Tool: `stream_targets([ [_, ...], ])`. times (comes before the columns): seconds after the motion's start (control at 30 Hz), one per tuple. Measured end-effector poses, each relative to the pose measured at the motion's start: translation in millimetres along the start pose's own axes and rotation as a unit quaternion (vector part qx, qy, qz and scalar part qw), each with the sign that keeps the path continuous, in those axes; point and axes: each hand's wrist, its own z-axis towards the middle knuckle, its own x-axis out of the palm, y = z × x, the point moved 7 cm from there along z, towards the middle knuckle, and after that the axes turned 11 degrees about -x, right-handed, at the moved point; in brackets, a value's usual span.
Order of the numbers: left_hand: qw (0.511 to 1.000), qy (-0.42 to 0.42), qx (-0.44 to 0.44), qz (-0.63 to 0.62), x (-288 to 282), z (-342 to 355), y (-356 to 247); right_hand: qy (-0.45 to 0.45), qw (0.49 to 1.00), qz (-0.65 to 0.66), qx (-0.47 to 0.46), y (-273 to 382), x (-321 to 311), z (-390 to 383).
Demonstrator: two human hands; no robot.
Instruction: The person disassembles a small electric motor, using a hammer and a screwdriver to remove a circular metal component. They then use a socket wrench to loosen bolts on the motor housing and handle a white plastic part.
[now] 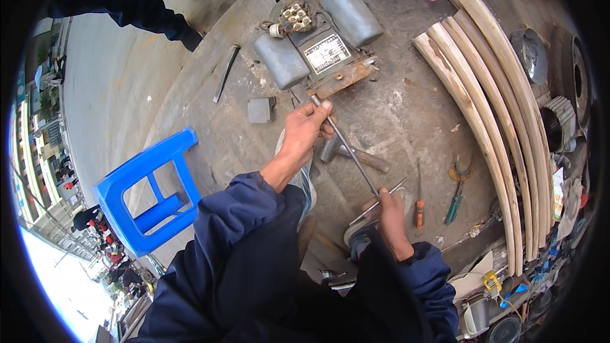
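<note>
Both of my hands are on a T-handle wrench [354, 154], a long thin metal shaft with a crossbar. My left hand [304, 132] pinches the shaft near its upper end. My right hand [392, 219] grips the lower end, where the crossbar sticks out on both sides. Just beyond the wrench's tip lies an electric motor [308, 79] with two grey cylindrical housings, an exposed terminal block and a rusty base plate. A hammer [365, 157] rests on the ground, partly behind the shaft. Left of the motor are a small grey box-shaped cover [259, 110] and a flat metal bar [227, 73].
A blue plastic stool [143, 232] lies tipped at the left. On the right are an orange-handled screwdriver [420, 213], a green-handled tool [454, 203], several long curved wooden poles [489, 108] and metal motor parts [559, 124]. Another person's legs [121, 3] show at the upper left.
</note>
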Motion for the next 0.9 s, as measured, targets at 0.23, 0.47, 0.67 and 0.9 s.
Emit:
stream_targets([
  [0.23,1.0,-0.012,0.005,0.019,-3.7,1.0,0.7,0.115,0.967,0.185,0.129,-26.3,3.4,19.6],
  [0.47,1.0,-0.008,0.003,0.01,-0.3,0.9,0.0,0.134,0.951,0.226,0.16,-30.9,-3.3,23.7],
  [0.67,0.998,0.054,-0.004,0.018,23.2,-8.2,16.7,0.061,0.991,0.114,0.047,-27.8,-28.7,-1.8],
  [0.9,0.984,0.173,0.012,0.042,121.9,-9.0,8.1,-0.034,0.98,0.008,-0.194,11.1,-78.5,-13.2],
])
